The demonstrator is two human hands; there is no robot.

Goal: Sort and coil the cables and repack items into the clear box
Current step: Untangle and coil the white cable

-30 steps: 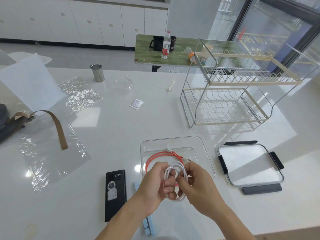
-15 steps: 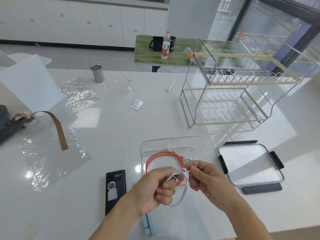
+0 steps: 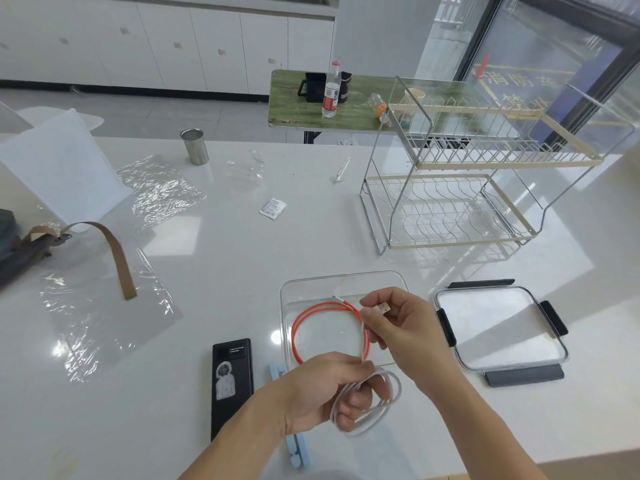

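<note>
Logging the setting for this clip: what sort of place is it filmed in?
Probably a kitchen or pantry area, perhaps in an office or showroom. A white countertop carries a two-tier dish rack, white cabinets line the far wall, and a large glazed window looks onto what seems a painted street.

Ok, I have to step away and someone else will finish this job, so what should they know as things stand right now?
Left hand holds the coiled white cable loops.
Right hand pinches that cable's plug end, raised over the clear plastic box.
Done: coiled orange-red cable lies in the box.
Left: finish the white coil and put it in; pack the black rectangular device and pale blue strip if they belong; fit the clear lid with dark clips, lying right of the box.
</note>
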